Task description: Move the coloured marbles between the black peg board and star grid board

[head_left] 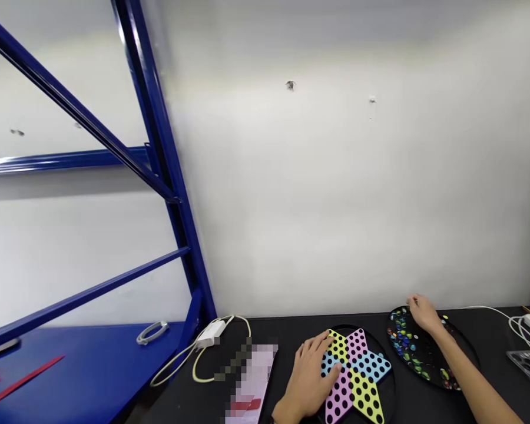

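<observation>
A star-shaped Chinese checkers board (365, 388) in yellow, pink and blue, dotted with black holes, lies on a round black base at the lower middle. My left hand (309, 372) rests flat on the board's left side, fingers stretched out. Farther right is a round black tray (461, 347) with many colored glass marbles (406, 341) scattered in it. My right hand (421, 312) is over the tray's far edge with its fingers curled together. Whatever may be between those fingertips is too small to make out.
Left of the board lies a pale pink flat item (258, 377), partly pixelated. A white adapter (212, 334) with a looped cable sits behind it. A blue metal frame (159, 118) rises at left beside a blue shelf (92, 353). White cables (519, 324) lie at far right.
</observation>
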